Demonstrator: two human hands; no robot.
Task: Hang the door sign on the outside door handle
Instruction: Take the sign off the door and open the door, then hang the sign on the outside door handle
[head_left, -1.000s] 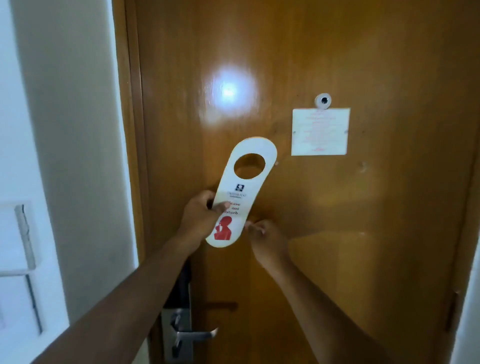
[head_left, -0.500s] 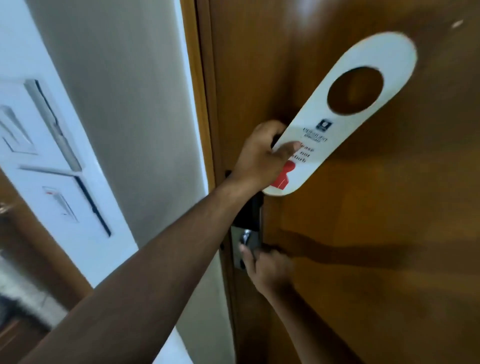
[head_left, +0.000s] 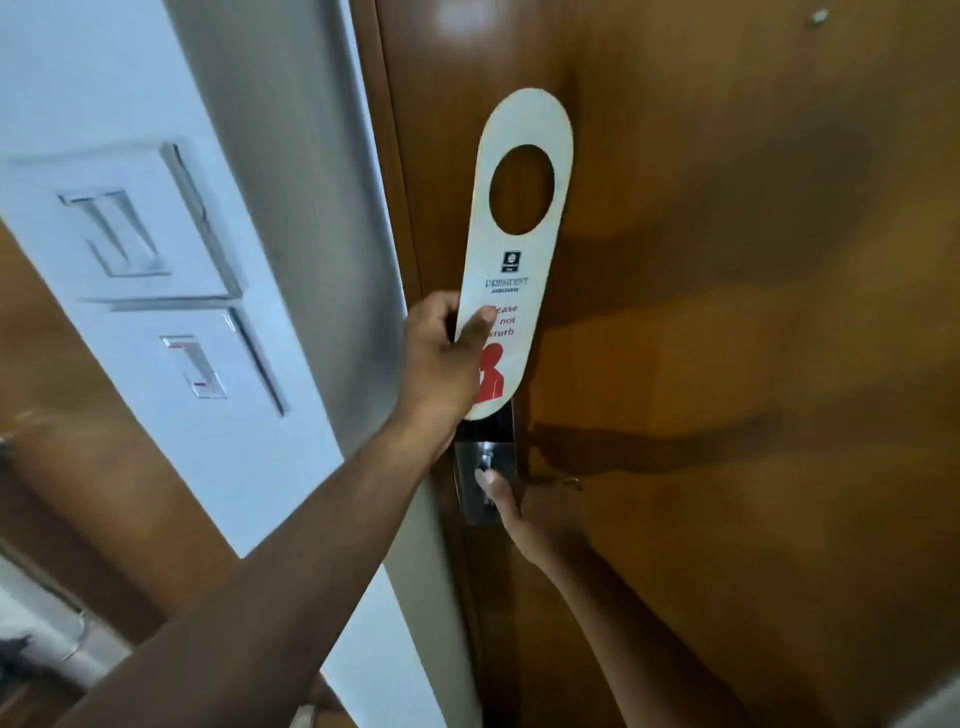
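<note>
Left hand (head_left: 441, 358) pinches the lower part of a long white card door sign (head_left: 511, 270) with rounded ends, thumb across its printed face and the other fingers behind it, holding it upright and slightly tilted against a varnished brown wooden door (head_left: 727, 312). The sign is raised above the lock, its bottom edge just over the dark metal lock plate (head_left: 485, 467), and it hangs on nothing. A large oval cut-out sits near its top, the wood showing through. Below the hole come a small dark crest and the word "PRESIDENT", with a line of finer print under it that is too small to read. Red lettering follows, partly covered by the thumb, so that only "ease", "not" and "sturb" show. A solid red figure of a person fills the lowest part.

Right hand (head_left: 524, 512) reaches up from below to the lock plate, thumb laid on the plate and fingers curled round something at the door's face; the handle itself is hidden by the hand, and whether the grip is closed on it cannot be told.

White wall switch plates (head_left: 150, 260), blurred, are mounted on the pale wall (head_left: 270, 156) left of the door frame.
</note>
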